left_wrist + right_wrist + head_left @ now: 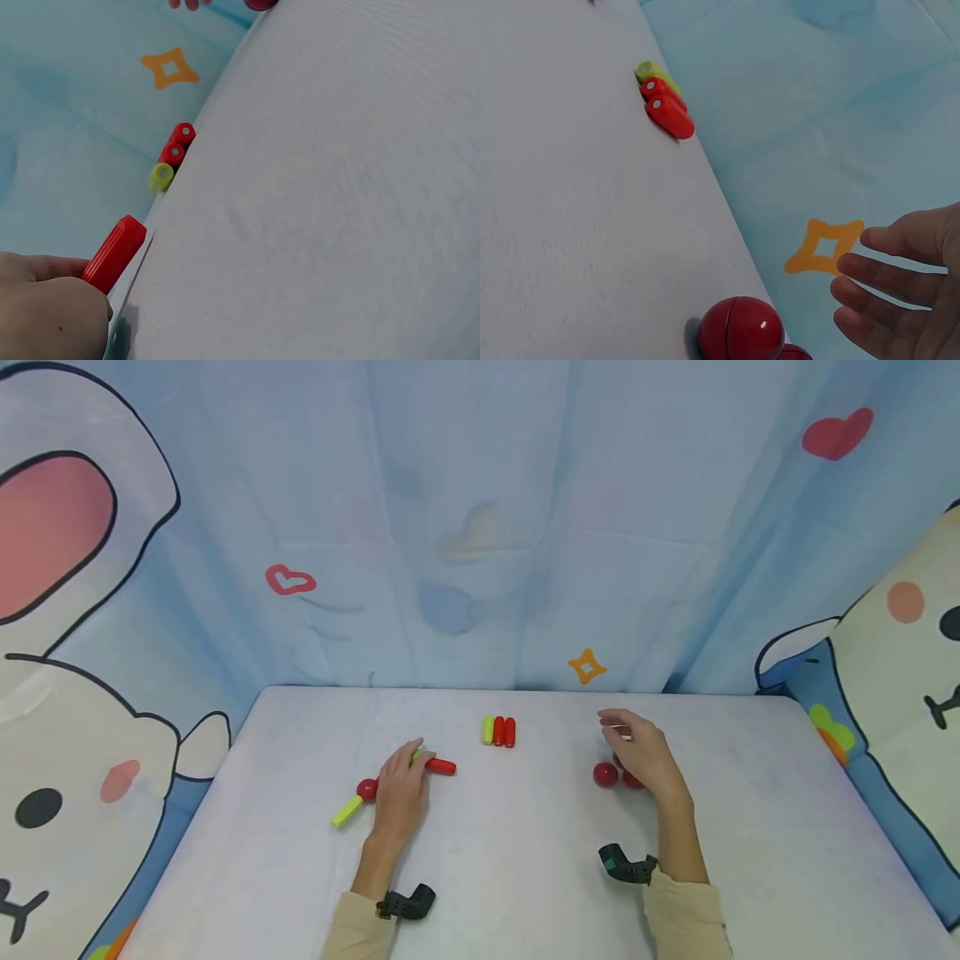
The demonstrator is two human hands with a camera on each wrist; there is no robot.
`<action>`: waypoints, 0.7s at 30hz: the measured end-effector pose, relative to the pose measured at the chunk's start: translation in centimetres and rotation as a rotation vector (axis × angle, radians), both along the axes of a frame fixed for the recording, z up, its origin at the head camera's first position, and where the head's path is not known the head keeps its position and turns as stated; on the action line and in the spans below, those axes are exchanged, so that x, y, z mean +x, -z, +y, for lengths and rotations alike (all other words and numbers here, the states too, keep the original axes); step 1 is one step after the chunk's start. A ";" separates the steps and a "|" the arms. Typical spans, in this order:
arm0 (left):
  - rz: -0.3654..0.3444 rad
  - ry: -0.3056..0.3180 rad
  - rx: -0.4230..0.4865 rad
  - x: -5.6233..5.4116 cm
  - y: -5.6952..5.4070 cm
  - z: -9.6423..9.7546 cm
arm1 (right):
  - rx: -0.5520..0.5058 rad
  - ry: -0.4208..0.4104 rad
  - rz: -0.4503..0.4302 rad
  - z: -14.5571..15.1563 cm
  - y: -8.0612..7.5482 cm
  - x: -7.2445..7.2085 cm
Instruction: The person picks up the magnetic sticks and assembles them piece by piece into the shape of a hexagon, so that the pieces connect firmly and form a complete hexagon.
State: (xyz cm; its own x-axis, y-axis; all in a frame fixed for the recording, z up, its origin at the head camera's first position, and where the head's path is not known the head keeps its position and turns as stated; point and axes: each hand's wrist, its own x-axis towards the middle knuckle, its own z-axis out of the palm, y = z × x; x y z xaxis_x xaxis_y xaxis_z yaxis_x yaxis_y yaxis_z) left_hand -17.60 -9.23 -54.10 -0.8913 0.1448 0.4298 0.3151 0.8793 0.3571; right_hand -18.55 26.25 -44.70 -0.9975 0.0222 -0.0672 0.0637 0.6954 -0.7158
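Observation:
My left hand (402, 792) grips a chain of short toy rods and balls toward the table's left side. From under its fingers a red rod (441, 767) sticks out to the right. On the other side a red ball (367, 789) and a yellow-green rod (346, 812) show; the middle of the chain is hidden by the hand. In the left wrist view, the red rod (115, 253) stands out past the thumb. My right hand (643, 755) hovers with loosely bent, spread fingers over red balls (605, 774), partly covering them. Nothing shows between its fingers (881, 277).
At the back middle of the white table (525, 852) lie a yellow-green rod (488, 730) and two red rods (504, 732) side by side, with grey discs in their ends. Behind the table hangs a blue printed curtain (480, 527). Each wrist wears a black camera mount (407, 902).

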 end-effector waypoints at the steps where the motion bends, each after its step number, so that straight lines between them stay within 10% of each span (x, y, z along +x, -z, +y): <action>1: -0.007 -0.002 0.012 0.0 0.0 0.0 | 0.003 -0.001 -0.005 0.1 0.0 0.0; 21: -0.107 -0.036 0.081 0.3 -0.1 0.2 | 0.128 -0.205 -0.173 0.1 -0.8 0.9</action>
